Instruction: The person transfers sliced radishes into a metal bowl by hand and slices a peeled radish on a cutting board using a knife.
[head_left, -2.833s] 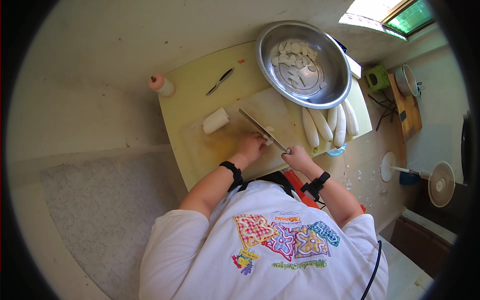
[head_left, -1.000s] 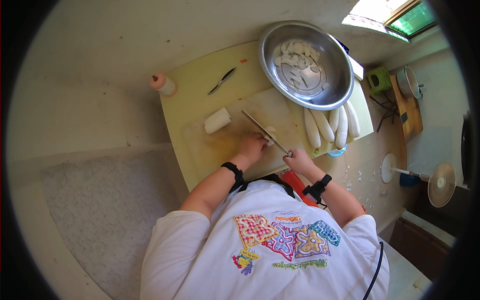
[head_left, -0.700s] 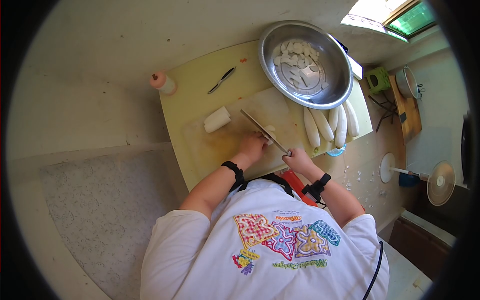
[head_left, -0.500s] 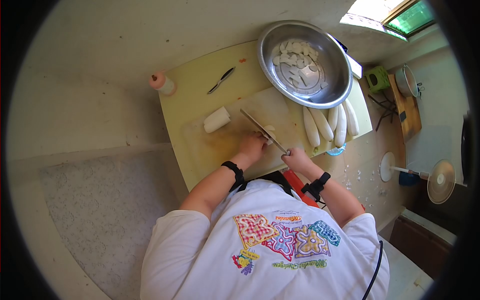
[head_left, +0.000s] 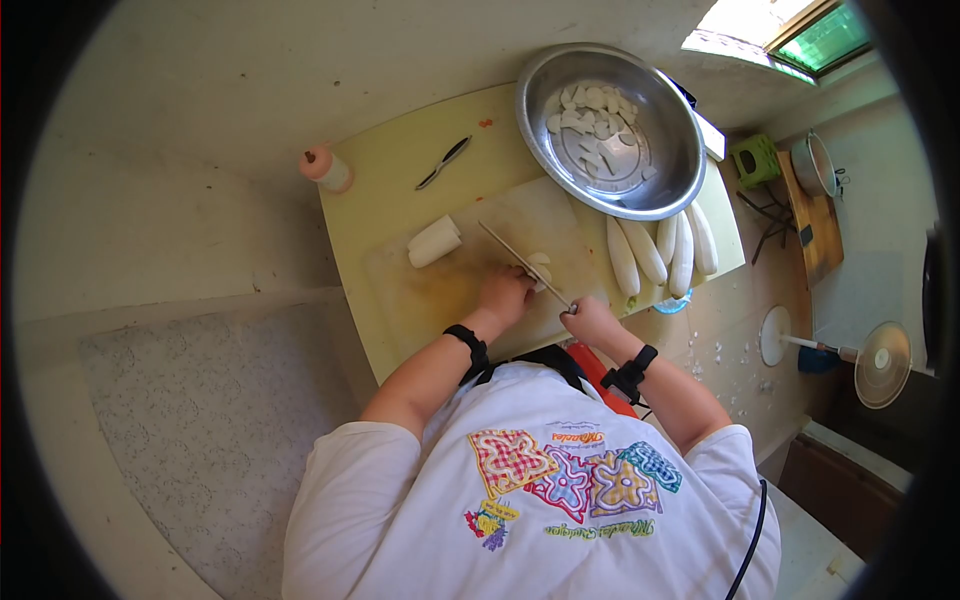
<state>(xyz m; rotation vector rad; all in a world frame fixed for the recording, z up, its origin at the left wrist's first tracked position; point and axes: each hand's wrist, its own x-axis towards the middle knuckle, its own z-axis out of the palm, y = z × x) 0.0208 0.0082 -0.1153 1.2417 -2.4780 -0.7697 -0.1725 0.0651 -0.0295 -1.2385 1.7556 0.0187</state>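
Note:
My right hand (head_left: pixel 592 322) is closed round the handle of a knife (head_left: pixel 515 255), whose long blade slants up and left over the cutting board (head_left: pixel 545 205). Fingers bent, my left hand (head_left: pixel 507 295) presses on a small white vegetable piece against the blade; the fingers cover most of it. Thin white slices (head_left: pixel 541 262) lie just right of the blade. Two thick white chunks (head_left: pixel 434 242) rest side by side on the board, up and left of my left hand. Several long peeled white vegetables (head_left: pixel 648 250) lie at the table's right side.
A large metal basin (head_left: pixel 683 175) with many white slices stands at the back right of the table (head_left: pixel 375 145). A peeler (head_left: pixel 443 162) and a pink-capped bottle (head_left: pixel 328 169) are at the back left. Right of the table are a fan (head_left: pixel 881 365) and a green stool (head_left: pixel 756 158).
The knife has shifted slightly left and its blade now looks thinner, seen more edge-on. My right hand moved a little left with it; my left hand stays in place.

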